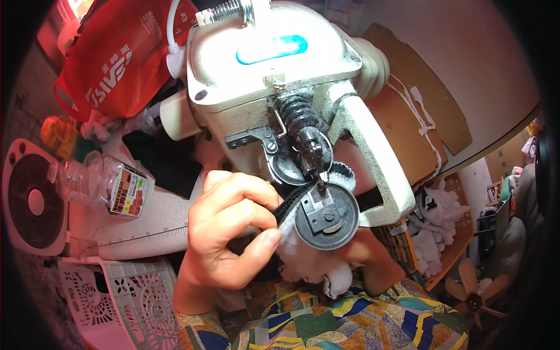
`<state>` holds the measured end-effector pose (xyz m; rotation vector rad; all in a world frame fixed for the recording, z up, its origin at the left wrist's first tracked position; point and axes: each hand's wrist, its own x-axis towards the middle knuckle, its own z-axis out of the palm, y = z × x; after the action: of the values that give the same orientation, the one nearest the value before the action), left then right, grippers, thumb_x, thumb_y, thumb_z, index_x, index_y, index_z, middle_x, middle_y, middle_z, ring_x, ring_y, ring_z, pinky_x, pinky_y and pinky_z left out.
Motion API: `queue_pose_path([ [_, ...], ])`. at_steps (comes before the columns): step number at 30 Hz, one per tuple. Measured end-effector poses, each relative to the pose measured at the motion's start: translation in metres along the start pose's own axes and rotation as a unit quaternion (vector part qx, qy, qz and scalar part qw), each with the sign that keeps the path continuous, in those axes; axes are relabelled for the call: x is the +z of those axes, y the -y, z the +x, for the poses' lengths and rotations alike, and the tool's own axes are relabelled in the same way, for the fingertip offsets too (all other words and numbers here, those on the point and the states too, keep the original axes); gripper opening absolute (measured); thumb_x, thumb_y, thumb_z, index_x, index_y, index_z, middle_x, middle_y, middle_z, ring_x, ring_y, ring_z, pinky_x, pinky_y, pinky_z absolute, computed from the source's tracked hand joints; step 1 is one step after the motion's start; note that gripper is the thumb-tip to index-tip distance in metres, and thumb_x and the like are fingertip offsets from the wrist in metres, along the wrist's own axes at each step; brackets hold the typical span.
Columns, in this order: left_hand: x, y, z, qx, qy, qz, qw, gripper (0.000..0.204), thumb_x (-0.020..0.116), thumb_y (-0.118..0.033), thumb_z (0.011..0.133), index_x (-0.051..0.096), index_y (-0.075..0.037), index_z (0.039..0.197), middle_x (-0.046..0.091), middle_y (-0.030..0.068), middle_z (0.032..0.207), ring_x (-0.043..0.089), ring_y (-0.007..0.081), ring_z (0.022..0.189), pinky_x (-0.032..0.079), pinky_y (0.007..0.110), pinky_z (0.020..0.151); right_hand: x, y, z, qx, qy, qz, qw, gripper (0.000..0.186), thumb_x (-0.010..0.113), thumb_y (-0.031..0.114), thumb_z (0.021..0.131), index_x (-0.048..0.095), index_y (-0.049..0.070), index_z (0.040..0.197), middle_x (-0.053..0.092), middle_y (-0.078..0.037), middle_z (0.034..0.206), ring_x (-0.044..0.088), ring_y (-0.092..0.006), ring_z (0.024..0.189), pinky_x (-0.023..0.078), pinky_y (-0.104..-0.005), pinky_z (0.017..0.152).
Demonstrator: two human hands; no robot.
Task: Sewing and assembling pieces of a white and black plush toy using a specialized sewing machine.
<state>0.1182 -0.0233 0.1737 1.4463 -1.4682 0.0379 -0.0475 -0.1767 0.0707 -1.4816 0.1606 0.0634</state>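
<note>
A cream-coloured industrial sewing machine [227,87] stands in front of me, with lint on its black needle mechanism [300,114]. Fluffy white fabric [300,262] with a black ribbed edge [287,204] runs up to the needle beside the round dark feed disc [347,224]. Just left of that disc, my left hand [227,227] is closed, thumb and fingers pinching the fabric by its edge. My right hand [364,251] is on the other side, under the disc and the machine's curved arm. Its fingers are hidden behind the disc and fabric.
At left are a clear plastic jar [105,181], a round-grilled fan or speaker [35,198], black cloth [163,163] and a white plastic crate [116,297]. A red bag [116,58] lies behind. Cardboard [431,99], an orange crate [461,245] of white pieces and a small fan [473,300] are at right.
</note>
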Motion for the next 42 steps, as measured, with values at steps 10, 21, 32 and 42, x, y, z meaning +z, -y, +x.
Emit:
queue_pose_path([
  [10,-0.004,0.008,-0.008,-0.011,0.016,0.068,0.997,0.016,0.068,0.003,0.073,0.057,0.000,0.084,0.060,0.0132,0.087,0.055,0.0251,0.072,0.041,0.033,0.066,0.007,-0.001,0.005,0.024,0.018,0.082,0.996,0.053,0.074,0.011,0.079,0.049,0.002,0.125,0.059,-0.009,0.117,0.057,-0.0138,0.103,0.048,-0.0295,0.089],
  [21,0.014,0.002,-0.013,0.101,-0.070,0.286,0.950,0.024,0.071,-0.002,0.078,0.054,-0.002,0.094,0.061,0.0123,0.087,0.058,0.0236,0.069,0.042,0.034,0.063,-0.001,0.027,-0.004,-0.128,-0.192,0.019,0.973,0.061,0.076,0.008,0.078,0.043,0.001,0.129,0.056,-0.010,0.119,0.055,-0.0150,0.108,0.046,-0.0309,0.093],
  [32,0.019,0.001,-0.007,0.011,-0.050,0.043,0.998,0.023,0.064,0.000,0.077,0.052,-0.001,0.097,0.062,0.0107,0.085,0.059,0.0217,0.075,0.039,0.034,0.074,0.028,0.034,-0.004,-0.254,-0.220,-0.125,0.934,0.084,0.079,0.010,0.070,0.027,-0.001,0.135,0.050,-0.012,0.123,0.051,-0.0211,0.114,0.037,-0.0368,0.102],
  [42,-0.011,-0.004,-0.014,-0.095,0.018,0.205,0.974,0.011,0.069,-0.005,0.078,0.063,-0.003,0.087,0.063,0.0064,0.075,0.056,0.0214,0.070,0.035,0.032,0.069,0.021,0.031,0.000,-0.253,-0.228,-0.099,0.935,0.064,0.080,0.011,0.071,0.048,-0.004,0.124,0.056,-0.011,0.117,0.054,-0.0201,0.113,0.042,-0.0337,0.098],
])
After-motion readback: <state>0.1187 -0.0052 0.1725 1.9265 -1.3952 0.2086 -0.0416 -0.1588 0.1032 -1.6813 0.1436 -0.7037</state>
